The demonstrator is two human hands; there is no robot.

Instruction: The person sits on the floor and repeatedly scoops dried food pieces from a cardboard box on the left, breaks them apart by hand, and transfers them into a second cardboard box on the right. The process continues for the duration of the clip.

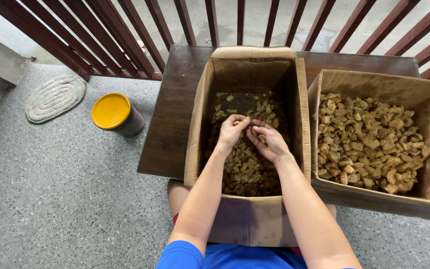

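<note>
The left hand (232, 129) and the right hand (269, 142) meet over the middle cardboard box (247, 219). Fingers of both hands are curled narrow, pinching one small brown chunk (261, 138) between them. The chunk is tan, irregular and dry-looking, like the loose pieces (247, 172) in the box beneath. A second box (426, 89) of paler pieces stands just beside, on the right. Both rest on a dark table (167, 134). A yellow-lidded container (111, 111) and a mat (54, 97) lie on the floor, left.
</note>
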